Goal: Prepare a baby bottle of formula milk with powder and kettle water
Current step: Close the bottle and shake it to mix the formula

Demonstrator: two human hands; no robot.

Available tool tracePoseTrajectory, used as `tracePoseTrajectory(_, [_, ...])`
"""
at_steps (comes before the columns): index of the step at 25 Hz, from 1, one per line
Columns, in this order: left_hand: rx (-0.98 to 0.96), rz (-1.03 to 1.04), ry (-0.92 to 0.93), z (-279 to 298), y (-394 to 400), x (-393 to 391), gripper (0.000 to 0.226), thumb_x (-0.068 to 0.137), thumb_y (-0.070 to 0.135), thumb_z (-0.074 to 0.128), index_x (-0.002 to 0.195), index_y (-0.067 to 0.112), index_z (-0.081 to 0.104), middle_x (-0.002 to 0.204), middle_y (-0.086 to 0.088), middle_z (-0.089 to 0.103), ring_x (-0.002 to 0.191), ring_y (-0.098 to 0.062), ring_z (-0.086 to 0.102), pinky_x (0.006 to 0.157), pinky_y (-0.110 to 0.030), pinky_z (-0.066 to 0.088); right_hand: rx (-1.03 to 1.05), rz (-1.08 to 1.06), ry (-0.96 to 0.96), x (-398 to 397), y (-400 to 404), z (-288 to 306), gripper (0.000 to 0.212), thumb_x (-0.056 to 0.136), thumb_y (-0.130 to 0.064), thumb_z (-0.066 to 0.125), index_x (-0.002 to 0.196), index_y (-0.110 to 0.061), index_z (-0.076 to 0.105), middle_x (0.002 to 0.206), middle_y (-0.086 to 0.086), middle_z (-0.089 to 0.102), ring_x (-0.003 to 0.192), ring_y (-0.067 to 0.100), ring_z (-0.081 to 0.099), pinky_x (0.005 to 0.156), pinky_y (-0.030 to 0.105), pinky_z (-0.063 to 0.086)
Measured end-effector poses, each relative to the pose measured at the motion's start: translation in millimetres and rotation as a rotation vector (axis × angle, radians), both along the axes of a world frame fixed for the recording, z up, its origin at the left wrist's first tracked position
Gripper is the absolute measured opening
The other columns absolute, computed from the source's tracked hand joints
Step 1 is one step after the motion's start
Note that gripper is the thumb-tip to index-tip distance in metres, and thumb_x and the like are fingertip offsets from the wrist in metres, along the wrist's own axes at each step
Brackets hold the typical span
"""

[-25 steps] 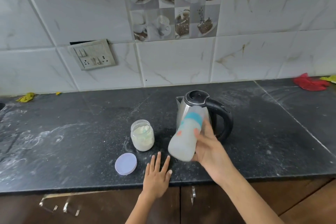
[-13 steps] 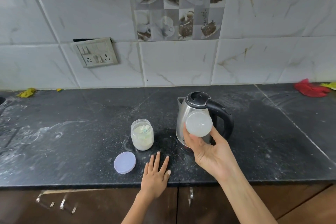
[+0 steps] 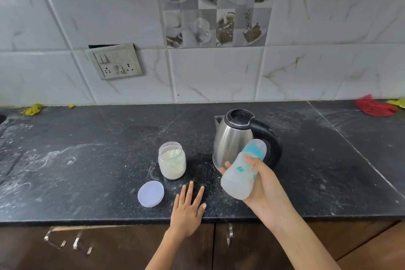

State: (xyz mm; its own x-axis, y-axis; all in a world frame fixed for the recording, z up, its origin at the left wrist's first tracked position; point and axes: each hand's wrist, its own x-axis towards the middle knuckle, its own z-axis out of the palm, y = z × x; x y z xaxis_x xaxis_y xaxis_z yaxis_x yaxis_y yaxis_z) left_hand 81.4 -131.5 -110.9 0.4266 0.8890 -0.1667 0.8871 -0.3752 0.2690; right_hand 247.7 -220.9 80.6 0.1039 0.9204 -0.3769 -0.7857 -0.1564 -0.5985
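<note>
- Two hands work here: the right hand (image 3: 266,188) wraps its fingers around the bottle (image 3: 242,173) and holds it tilted in the air, in front of the kettle (image 3: 234,138), probably to mix the milky content.
- The left hand (image 3: 188,208) lies flat and spread on the counter (image 3: 87,160), holding nothing; it seems only to steady the body.
- The jar (image 3: 172,160) of powder stands open to the left of the kettle, its lid (image 3: 151,193) lying nearer, within easy reach.

White marbled wall tiles (image 3: 214,74), coffee-print tile panel (image 3: 215,4), tilted switchboard (image 3: 115,62), dusty black countertop (image 3: 87,160), brown cabinets (image 3: 252,245)
</note>
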Motion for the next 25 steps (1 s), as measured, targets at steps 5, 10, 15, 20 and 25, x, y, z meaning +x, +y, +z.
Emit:
tracePoseTrajectory(5, [0.019,-0.003,-0.061,3,-3,0,0.108,0.042,0.072,-0.046,0.139,0.036,-0.018,0.151,0.002,-0.024,0.145,-0.024,-0.017,0.118,-0.041,-0.004,0.124,0.148,-0.547,12,-3,-8,0.079,0.082,-0.014,0.068,0.142,-0.045,0.027,0.114,-0.001,0.068,0.102,0.018,0.071,0.072,0.040,0.062])
tracePoseTrajectory(10, [0.101,0.029,-0.028,15,-5,0,0.062,0.094,0.055,0.002,0.145,0.026,0.025,0.151,-0.009,0.025,0.139,-0.027,0.032,0.108,-0.043,0.036,0.251,0.051,-0.485,-17,2,-23,0.098,0.075,-0.010,0.072,0.139,-0.061,0.018,0.120,0.004,0.068,0.110,0.028,0.068,0.071,0.058,0.059])
tracePoseTrajectory(15, [-0.080,0.114,-0.176,-9,0,-3,0.045,0.098,0.044,0.013,0.132,0.032,0.040,0.131,0.000,0.058,0.119,-0.024,0.050,0.086,-0.036,0.055,0.266,-0.037,-0.399,-22,13,-30,0.097,0.072,-0.008,0.073,0.139,-0.057,0.022,0.123,0.002,0.065,0.111,0.027,0.067,0.068,0.057,0.059])
tracePoseTrajectory(20, [0.002,0.083,-0.115,-8,-5,5,0.046,0.095,0.043,0.024,0.138,0.027,0.026,0.132,-0.003,0.058,0.125,-0.029,0.050,0.089,-0.041,0.052,0.283,0.035,-0.444,-27,11,-35,0.095,0.074,-0.004,0.073,0.138,-0.053,0.023,0.114,-0.002,0.070,0.108,0.025,0.068,0.068,0.051,0.061])
tracePoseTrajectory(25, [0.017,0.052,-0.118,10,-3,2,0.048,0.096,0.040,0.023,0.137,0.020,0.038,0.140,-0.003,0.046,0.129,-0.032,0.044,0.098,-0.042,0.048,0.238,0.020,-0.421,-26,10,-44,0.097,0.074,-0.005,0.074,0.139,-0.054,0.021,0.121,0.006,0.066,0.108,0.026,0.068,0.071,0.058,0.059])
